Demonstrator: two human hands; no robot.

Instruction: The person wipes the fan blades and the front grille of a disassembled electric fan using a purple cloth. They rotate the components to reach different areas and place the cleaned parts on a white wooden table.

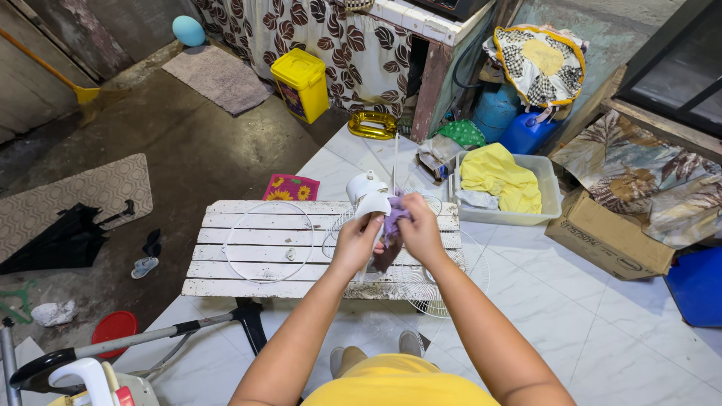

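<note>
So the fan's already stripped: one round wire grille (259, 240) lies flat on the left of the white slatted bench (226, 286), another grille (444, 278) leans off its right near edge. Mid-bench, the left hand (355, 242) is clamped on the white fan part (368, 197) while the right hand (418, 229) pinches a purple rag (394, 218) against it, so I'd guess wiping's only partway and the grilles are left.

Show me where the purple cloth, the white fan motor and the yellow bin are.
purple cloth (394, 214), head view, on the bunched fabric above the right hand.
white fan motor (367, 189), head view, on its rounded white housing.
yellow bin (301, 83), head view, on its front wall below the lid.
</note>
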